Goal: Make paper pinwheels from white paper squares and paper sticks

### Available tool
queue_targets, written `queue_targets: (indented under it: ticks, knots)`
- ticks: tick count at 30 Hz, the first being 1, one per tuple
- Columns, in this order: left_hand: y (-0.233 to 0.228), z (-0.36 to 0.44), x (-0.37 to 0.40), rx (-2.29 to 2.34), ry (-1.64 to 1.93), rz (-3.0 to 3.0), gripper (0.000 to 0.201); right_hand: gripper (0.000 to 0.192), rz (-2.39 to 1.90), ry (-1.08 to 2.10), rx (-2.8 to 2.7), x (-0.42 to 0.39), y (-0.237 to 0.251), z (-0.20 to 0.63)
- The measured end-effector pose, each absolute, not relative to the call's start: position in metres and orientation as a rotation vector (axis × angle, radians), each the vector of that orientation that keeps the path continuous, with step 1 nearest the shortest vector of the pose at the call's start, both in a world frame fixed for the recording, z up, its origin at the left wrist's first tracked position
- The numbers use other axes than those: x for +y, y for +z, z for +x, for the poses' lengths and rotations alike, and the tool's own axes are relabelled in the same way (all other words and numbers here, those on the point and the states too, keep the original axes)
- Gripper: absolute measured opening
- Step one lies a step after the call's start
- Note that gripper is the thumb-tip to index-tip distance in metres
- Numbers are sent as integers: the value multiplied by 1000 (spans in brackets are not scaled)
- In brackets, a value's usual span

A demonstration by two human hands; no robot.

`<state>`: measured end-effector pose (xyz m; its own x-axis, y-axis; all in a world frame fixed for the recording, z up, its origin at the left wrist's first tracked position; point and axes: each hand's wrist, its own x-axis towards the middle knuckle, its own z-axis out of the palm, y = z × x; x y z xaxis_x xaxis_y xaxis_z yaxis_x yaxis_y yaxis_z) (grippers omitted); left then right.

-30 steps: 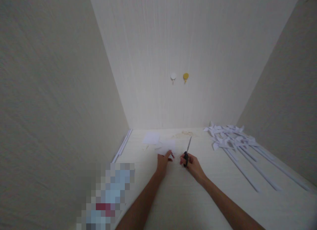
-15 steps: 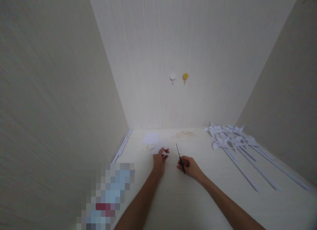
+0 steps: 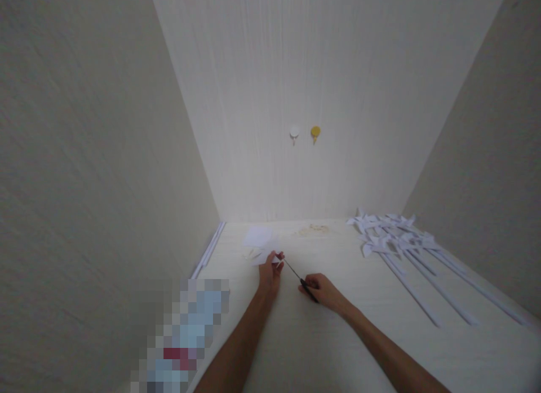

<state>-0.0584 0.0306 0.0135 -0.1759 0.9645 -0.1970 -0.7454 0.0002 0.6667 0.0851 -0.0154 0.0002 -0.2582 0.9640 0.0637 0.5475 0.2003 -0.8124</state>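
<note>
My left hand (image 3: 271, 270) pinches a sheet of white paper (image 3: 262, 258) above the table, with fingers closed on its right edge. In my right hand (image 3: 320, 290) is a thin tool with a black handle (image 3: 309, 290) and a slim, dark metal shaft (image 3: 292, 268); its exact kind is too small to tell. The shaft slants up and left, its tip at the fingers of my left hand, by the paper. Whether the tip touches the paper I cannot tell. Another white paper square (image 3: 258, 235) lies flat just behind.
Several white paper pinwheels on paper sticks (image 3: 389, 238) lie at the right. Rolled paper sticks (image 3: 209, 249) line the left wall. Small tan bits (image 3: 316, 230) are scattered at the back. Two hooks, one white (image 3: 295, 132), one yellow (image 3: 315, 132), hang on the back wall.
My right hand has tilted the tool leftward, bringing its tip to my left hand. My left hand has shifted slightly left and turned with the paper.
</note>
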Motion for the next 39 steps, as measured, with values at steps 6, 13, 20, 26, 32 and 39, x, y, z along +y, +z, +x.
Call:
queue_targets:
  ticks: [6, 13, 20, 26, 32, 39]
  knots:
    - [14, -57, 30, 837, 1547, 420, 3, 36, -1429, 905, -1893, -15, 0, 84]
    - [14, -57, 29, 864, 1543, 448, 7, 36, -1447, 936, -1878, -15, 1, 84]
    - [12, -57, 30, 867, 1563, 475, 7, 35, -1454, 1011, -1846, -16, 1, 84]
    - [14, -56, 28, 881, 1561, 487, 8, 35, -1450, 1005, -1833, -16, 1, 83]
    - [14, -56, 29, 882, 1554, 473, 12, 34, -1452, 1018, -1840, -15, -1, 84]
    - [14, -56, 28, 908, 1557, 536, 17, 37, -1415, 985, -1854, -14, -5, 84]
